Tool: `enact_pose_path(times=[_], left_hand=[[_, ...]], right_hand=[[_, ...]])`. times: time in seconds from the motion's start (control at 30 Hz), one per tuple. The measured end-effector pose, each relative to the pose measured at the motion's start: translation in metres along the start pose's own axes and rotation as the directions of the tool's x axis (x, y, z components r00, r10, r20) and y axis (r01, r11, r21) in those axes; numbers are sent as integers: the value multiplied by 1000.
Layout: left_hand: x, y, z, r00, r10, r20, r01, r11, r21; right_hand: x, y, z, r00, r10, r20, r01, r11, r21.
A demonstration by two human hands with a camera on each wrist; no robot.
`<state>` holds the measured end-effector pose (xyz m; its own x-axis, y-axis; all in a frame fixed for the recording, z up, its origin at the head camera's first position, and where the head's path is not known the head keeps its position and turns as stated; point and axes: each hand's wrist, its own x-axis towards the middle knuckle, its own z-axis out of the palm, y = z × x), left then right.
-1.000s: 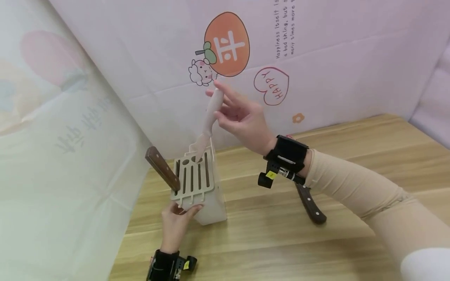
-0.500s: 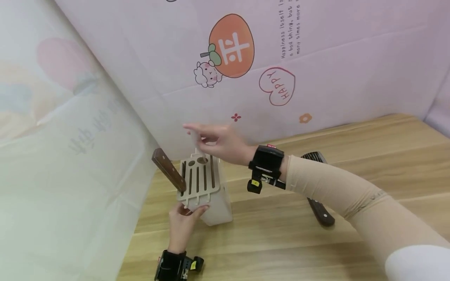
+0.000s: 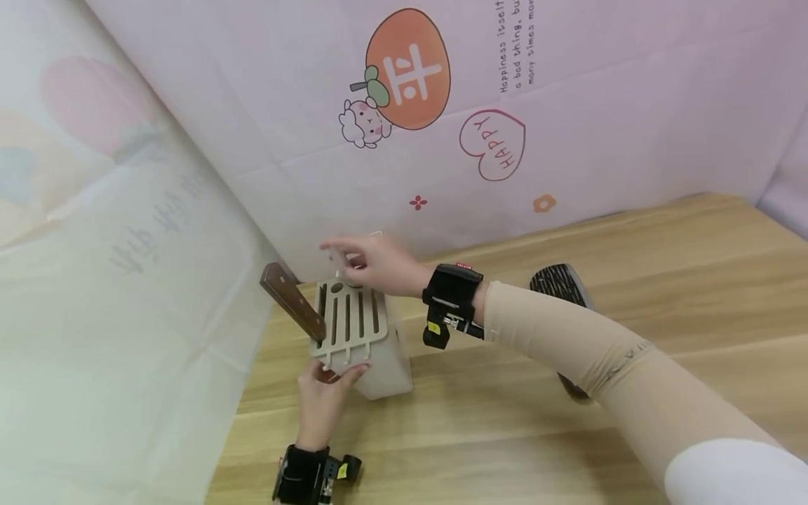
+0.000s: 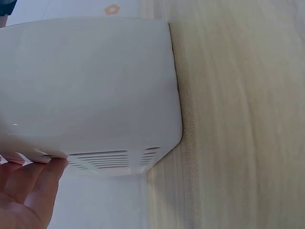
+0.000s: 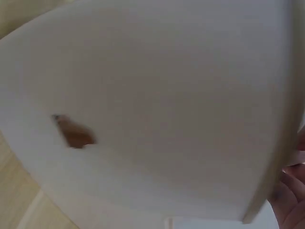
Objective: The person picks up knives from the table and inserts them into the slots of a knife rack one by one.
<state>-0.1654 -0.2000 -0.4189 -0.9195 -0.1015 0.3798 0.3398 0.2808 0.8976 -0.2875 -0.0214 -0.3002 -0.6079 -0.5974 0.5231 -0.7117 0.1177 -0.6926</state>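
A white knife block [image 3: 388,368] with a beige slotted top stands on the wooden table. Leaning from its left slot is a brown-handled knife [image 3: 292,300]. My left hand [image 3: 320,403] grips the block's near upper edge, thumb on one side; in the left wrist view its fingertips [image 4: 52,174] lie by the vent slits. At the back of the top, my right hand [image 3: 381,265] pinches the pale handle [image 3: 339,261] of a utensil standing in a round hole; its lower part is hidden. The right wrist view shows the block's side close up, with that hand [image 5: 291,195] at the right edge.
Right of the block lies another knife with a dark patterned blade [image 3: 560,284] and brown handle [image 3: 573,388], its middle covered by my right sleeve [image 3: 555,337]. A printed cloth wall [image 3: 284,203] rises close behind and left of the block.
My right hand has come down and left to the block's top, lowering the utensil deeper into the round hole. My left hand keeps its grip on the block.
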Motion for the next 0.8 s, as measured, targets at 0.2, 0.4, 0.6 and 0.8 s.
enact_pose_path(times=[0.2,0.4,0.6,0.8], left_hand=[[-1,18,3,1000,4,7,-4,1000,21],[-1,16,3,1000,20,-1,-20,1000,20],[-1,23,5,1000,24,17,-24,999,23],[-1,9,1,1000,2,-1,-2,1000,-22]], right_hand=[[-12,6,3,999,-9,42,16,986,-163],[-15,11,4,994,-104,46,113,955,-276],[-26,15,-8,973,-187,136,230,853,-468],[-42,21,-24,968,-133,213,226,831,-508]])
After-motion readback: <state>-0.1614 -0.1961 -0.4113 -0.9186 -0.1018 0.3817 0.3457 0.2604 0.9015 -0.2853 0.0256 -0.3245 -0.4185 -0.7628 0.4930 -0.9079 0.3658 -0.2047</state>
